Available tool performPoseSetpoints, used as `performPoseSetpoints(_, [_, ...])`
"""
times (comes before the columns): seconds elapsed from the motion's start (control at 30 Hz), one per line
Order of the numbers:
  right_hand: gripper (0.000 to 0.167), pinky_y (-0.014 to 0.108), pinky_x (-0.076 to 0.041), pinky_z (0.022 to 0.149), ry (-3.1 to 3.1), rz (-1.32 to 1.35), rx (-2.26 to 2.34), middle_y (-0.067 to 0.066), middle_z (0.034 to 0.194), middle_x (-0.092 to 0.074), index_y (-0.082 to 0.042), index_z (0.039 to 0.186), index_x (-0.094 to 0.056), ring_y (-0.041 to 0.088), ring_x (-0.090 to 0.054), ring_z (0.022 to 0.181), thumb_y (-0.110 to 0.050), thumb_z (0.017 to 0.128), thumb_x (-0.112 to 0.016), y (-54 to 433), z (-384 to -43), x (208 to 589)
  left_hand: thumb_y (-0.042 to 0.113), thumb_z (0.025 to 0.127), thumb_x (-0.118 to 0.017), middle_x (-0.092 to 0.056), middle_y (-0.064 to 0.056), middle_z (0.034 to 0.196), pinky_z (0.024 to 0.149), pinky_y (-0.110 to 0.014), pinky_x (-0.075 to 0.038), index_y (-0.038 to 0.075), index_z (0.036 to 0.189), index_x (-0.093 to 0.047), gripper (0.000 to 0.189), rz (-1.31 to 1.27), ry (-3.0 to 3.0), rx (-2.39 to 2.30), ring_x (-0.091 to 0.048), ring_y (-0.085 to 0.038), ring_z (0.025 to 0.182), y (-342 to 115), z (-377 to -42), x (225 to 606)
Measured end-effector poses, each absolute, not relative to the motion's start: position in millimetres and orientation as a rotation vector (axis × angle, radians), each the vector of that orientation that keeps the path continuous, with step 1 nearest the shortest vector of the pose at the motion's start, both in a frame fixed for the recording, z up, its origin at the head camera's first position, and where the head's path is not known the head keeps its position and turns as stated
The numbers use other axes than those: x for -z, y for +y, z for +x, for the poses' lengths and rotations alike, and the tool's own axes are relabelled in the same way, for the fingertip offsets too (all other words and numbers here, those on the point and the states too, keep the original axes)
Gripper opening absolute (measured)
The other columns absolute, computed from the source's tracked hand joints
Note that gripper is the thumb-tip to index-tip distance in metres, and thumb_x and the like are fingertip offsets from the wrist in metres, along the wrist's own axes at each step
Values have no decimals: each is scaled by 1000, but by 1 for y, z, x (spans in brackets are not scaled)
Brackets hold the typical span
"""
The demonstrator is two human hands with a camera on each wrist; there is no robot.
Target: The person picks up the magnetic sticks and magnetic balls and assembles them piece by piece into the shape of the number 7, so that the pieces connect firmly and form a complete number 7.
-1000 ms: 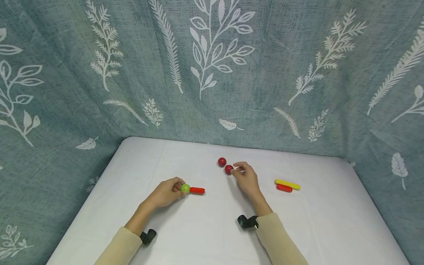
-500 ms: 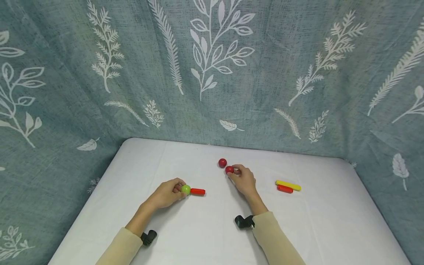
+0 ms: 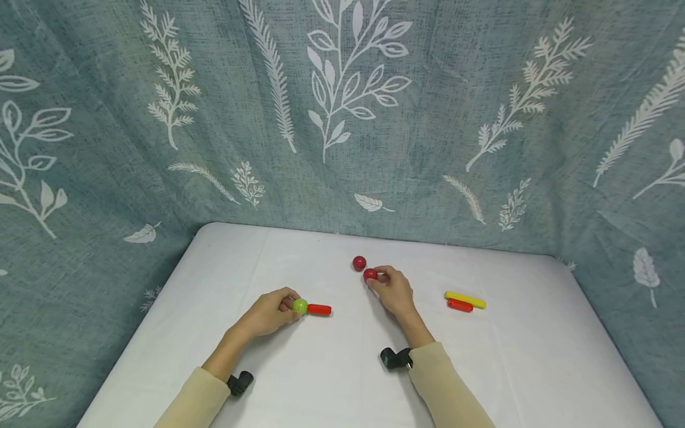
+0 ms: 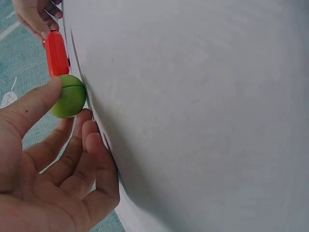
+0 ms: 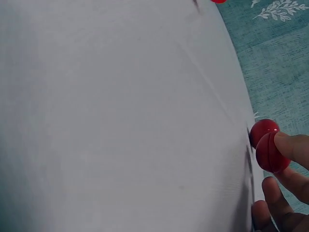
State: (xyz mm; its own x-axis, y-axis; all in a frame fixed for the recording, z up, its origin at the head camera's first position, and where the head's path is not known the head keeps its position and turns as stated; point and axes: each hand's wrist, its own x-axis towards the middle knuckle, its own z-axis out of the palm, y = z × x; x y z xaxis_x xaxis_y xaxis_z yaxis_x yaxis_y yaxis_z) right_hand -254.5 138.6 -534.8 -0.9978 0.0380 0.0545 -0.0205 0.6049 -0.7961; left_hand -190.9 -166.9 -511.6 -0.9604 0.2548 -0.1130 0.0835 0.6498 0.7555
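My left hand [image 3: 272, 312] pinches a green ball [image 4: 70, 99] between thumb and fingers, low over the white table. Against the ball's right side in the head view lies a short red rod [image 3: 320, 310], pointing away from the hand. Farther back, my right hand [image 3: 394, 291] pinches a dark red ball [image 5: 272, 153] with a groove line round it, thumb on one side and fingers on the other. Just behind that ball sits a second red ball [image 3: 359, 263], close beside it.
A yellow rod [image 3: 465, 299] lies right of my right hand, with another red rod [image 3: 460, 305] alongside its near edge. The white table [image 3: 535, 356] ends at the back against a patterned green-blue cloth [image 3: 428, 119]. Each wrist carries a small black camera [image 3: 396, 358].
My right hand has drawn slightly lower and closed its fingers around the nearer red ball. The left hand with the green ball stays in place.
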Motion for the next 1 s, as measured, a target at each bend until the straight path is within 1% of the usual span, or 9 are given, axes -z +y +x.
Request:
performPoseSetpoints(0.2, [36,37,-46,72,-2752,-22,-1452,9,102,-64,-10,122,-68,24,-59,92,-25,91,-75,142,-244,526,11,89,-77,-60,1,93,75,-35,-49,10,113,-66,27,273,2655,-1204,-55,-15,84,-167,-190,511])
performPoseSetpoints(0.57, [32,35,-45,71,-2795,100,-1458,3,101,-62,-16,119,-69,21,-54,87,-24,88,-78,136,-218,507,10,89,-77,-61,0,94,75,-34,-48,9,113,-66,26,282,2641,-1213,-55,-16,84,-167,-190,507])
performPoseSetpoints(0.77, [31,34,-45,69,-2777,173,-1494,1,96,-61,-15,117,-69,19,-53,83,-21,88,-79,132,-207,508,12,89,-77,-61,1,94,77,-35,-49,9,114,-66,28,284,2658,-1190,-56,-16,86,-167,-191,508])
performPoseSetpoints(1.0, [29,34,-44,68,-2788,240,-1506,1,95,-61,-15,114,-70,19,-53,82,-20,87,-80,125,-198,514,12,89,-77,-60,1,94,76,-35,-48,9,113,-66,27,298,2654,-1192,-55,-16,85,-167,-191,507])
